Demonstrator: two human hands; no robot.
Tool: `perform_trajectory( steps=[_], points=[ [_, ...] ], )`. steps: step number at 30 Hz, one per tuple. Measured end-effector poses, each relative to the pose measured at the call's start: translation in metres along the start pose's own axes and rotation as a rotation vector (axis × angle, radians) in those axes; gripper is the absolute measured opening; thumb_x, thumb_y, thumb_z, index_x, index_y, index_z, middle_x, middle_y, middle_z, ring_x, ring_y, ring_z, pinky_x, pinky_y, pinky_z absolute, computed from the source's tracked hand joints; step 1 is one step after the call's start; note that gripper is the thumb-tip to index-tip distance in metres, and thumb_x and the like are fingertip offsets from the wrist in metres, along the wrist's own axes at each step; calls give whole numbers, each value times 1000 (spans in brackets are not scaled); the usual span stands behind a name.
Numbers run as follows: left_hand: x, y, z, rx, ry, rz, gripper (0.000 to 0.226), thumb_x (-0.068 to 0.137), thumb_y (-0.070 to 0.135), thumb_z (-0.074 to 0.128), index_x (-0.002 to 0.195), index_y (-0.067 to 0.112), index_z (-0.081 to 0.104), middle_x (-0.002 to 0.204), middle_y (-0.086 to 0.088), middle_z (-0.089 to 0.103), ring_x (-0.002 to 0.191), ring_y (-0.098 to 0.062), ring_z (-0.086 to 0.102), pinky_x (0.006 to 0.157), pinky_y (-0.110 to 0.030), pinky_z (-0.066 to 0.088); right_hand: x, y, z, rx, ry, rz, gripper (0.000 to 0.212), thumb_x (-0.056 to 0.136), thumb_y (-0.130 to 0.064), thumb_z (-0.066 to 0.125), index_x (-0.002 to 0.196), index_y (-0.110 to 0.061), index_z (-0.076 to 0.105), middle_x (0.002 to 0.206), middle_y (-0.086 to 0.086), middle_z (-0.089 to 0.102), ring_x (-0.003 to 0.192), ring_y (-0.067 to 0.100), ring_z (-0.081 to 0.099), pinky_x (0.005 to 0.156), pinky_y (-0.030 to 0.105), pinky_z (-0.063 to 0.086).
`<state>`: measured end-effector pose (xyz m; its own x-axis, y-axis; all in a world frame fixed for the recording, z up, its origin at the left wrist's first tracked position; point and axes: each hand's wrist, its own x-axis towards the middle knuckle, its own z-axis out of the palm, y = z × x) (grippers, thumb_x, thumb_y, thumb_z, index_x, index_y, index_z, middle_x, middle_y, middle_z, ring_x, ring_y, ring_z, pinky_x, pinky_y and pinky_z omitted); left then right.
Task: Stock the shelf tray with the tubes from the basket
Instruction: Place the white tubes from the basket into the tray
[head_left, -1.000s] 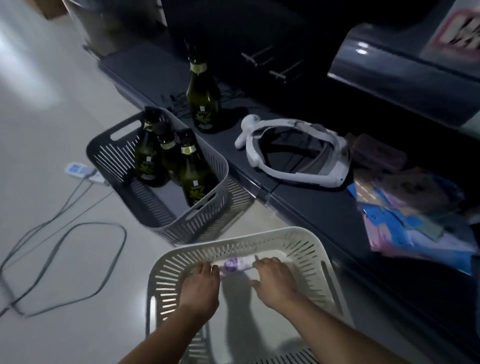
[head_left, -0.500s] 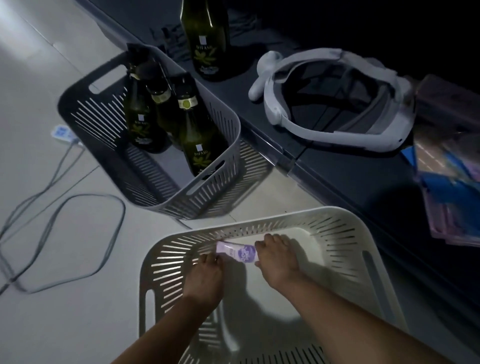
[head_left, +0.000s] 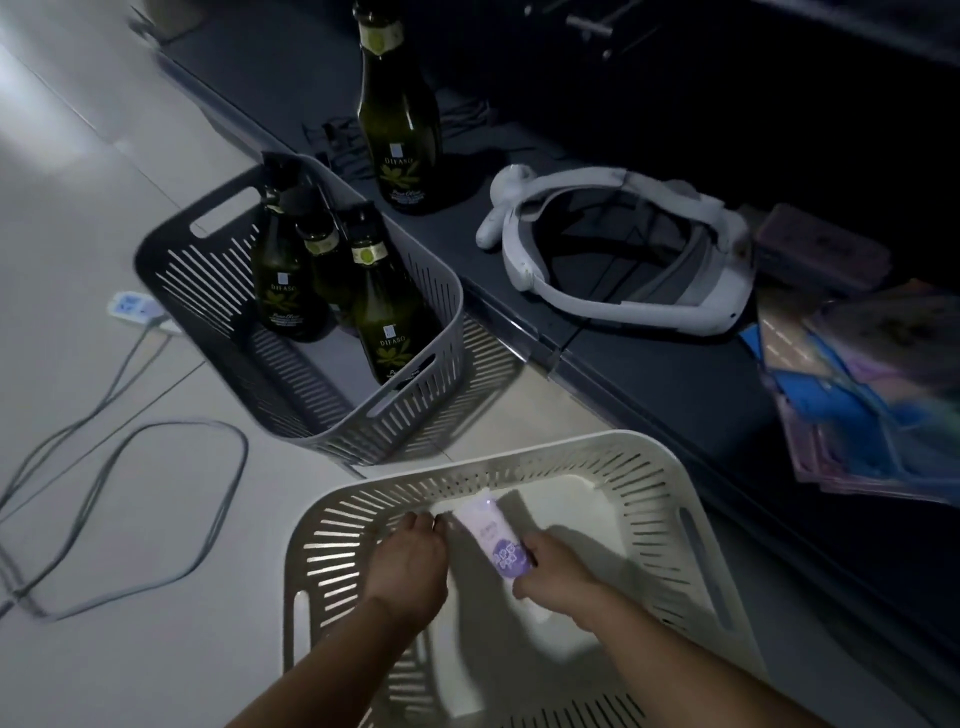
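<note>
Our right hand (head_left: 558, 569) curls its thumb and fingers round the lower, purple-printed end of the tube (head_left: 493, 538). The tube's pale flat end points away from us, towards the far wall of the white basket (head_left: 719, 551). Our left hand (head_left: 408, 564) sits just beside it with its knuckles up and its fingers curled down near the slatted wall. It is clear of the tube, and we cannot tell whether it is closed on anything underneath. Both hands and the tube are inside the white basket, low over its floor.

Beyond it on the floor stands a grey basket (head_left: 208, 270) holding three dark green bottles (head_left: 387, 317) upright and close together. A fourth bottle (head_left: 400, 130) stands on the dark ledge (head_left: 675, 384) behind it. A white headset (head_left: 618, 249) and some glossy packets (head_left: 872, 395) also lie on that ledge. Grey cables (head_left: 130, 467) loop across the tiles from a power strip (head_left: 132, 309).

Half a second ago the tube lay crosswise with one of our hands at each end. Now it has swung lengthwise and only our right hand has it.

The light is dim and the tube's print is unreadable. The near side of the white basket is cut off by the frame, and our forearms cover part of its floor.
</note>
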<state>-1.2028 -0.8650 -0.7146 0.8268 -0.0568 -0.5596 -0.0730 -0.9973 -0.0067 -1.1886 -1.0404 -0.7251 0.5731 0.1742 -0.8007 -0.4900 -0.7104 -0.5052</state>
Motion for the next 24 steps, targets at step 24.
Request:
perform_trajectory(
  steps=[24],
  points=[
    [-139, 133, -237, 81, 489, 321, 45, 92, 16, 45, 137, 10, 39, 135, -9, 47, 124, -26, 42, 100, -35, 42, -294, -51, -148, 604, 651, -555, 24, 83, -3, 67, 85, -24, 57, 85, -11, 68, 79, 6, 65, 77, 23, 53]
  ],
)
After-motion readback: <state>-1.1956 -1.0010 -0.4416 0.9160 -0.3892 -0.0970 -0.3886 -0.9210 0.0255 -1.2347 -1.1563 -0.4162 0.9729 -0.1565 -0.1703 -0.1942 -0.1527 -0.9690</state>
